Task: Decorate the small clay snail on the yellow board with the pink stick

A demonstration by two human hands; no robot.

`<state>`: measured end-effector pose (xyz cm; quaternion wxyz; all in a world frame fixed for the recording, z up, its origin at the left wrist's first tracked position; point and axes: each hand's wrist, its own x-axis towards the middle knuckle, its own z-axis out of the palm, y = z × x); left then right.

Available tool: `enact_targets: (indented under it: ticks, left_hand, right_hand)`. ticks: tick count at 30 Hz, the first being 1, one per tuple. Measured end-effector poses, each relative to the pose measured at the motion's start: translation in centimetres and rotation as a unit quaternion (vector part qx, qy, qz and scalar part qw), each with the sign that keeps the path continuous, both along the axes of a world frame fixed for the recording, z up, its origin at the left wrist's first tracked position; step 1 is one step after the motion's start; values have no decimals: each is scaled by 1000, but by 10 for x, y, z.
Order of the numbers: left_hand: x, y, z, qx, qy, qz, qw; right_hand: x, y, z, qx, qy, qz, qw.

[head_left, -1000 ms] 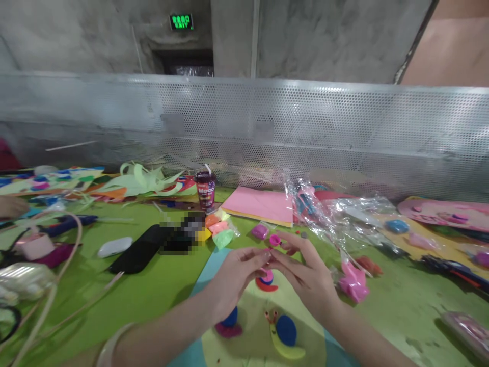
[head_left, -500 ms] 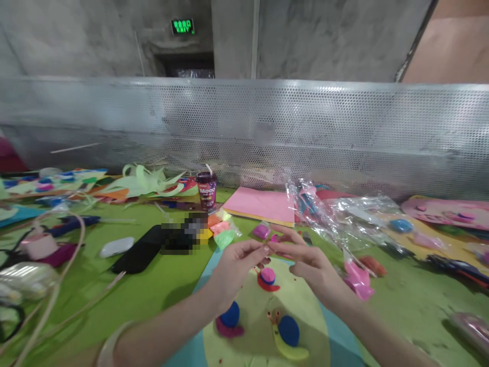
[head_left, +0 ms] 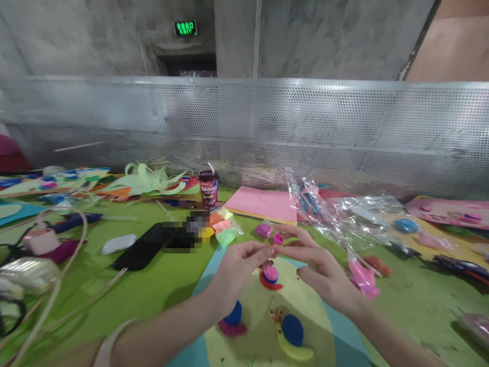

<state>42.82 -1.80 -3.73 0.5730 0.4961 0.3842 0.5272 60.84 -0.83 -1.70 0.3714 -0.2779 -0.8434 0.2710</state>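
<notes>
Above the far part of a sheet with a pale yellow oval on blue (head_left: 263, 336), my hands meet at the fingertips. My left hand (head_left: 242, 267) is closed in a pinch; whatever it may hold is too small to make out. My right hand (head_left: 317, 260) touches the left fingertips with its index finger, its other fingers spread. Three clay snails lie on the sheet: one red with a pink and blue shell (head_left: 271, 276), one yellow with a blue shell (head_left: 292, 331), one magenta with a blue shell (head_left: 234, 318), partly covered by my left arm.
Beyond my hands are a small pink ring-like piece (head_left: 278, 238), a purple clay packet (head_left: 263, 229) and pink paper (head_left: 263, 204). A drink cup (head_left: 208, 189) stands behind colourful clay packets (head_left: 225, 229). A black phone (head_left: 143, 247) and white case (head_left: 118, 244) lie left, plastic wrappers (head_left: 359, 214) right.
The view has shifted slightly. My right hand's fingers have moved a little at the left fingertips, and more of the pink ring-like piece shows behind them.
</notes>
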Motion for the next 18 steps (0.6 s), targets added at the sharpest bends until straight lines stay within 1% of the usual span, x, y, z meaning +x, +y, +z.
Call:
enact_targets:
  ticks: [2,3,5,8,10,13,16,18]
  left_hand:
    - [0,-1,0,9,12,-3,1000]
    - [-1,-1,0,16,17,-10,1000]
    - [-1,0,-1,34,26,-28,999]
    - [-1,1,-1,67,32,-48,996]
    - [-1,0,-1,88,31,-57,994]
    - [0,-3,-1,101,12,-79,992]
    - [1,-6,-2,101,-29,-100,989]
    - [2,-8,-4,89,-70,-112,987]
  right_hand:
    - [0,-3,2,116,-56,-31,991]
    - [0,-4,3,159,-68,-38,984]
    - [0,-5,3,216,-82,-45,972]
    - [0,-5,3,276,-99,-45,955]
    - [0,-5,3,296,-102,-39,949]
    - [0,-8,6,306,-89,-24,948]
    - [0,-11,7,316,-69,-6,946]
    - [-1,-13,6,308,-64,-2,949]
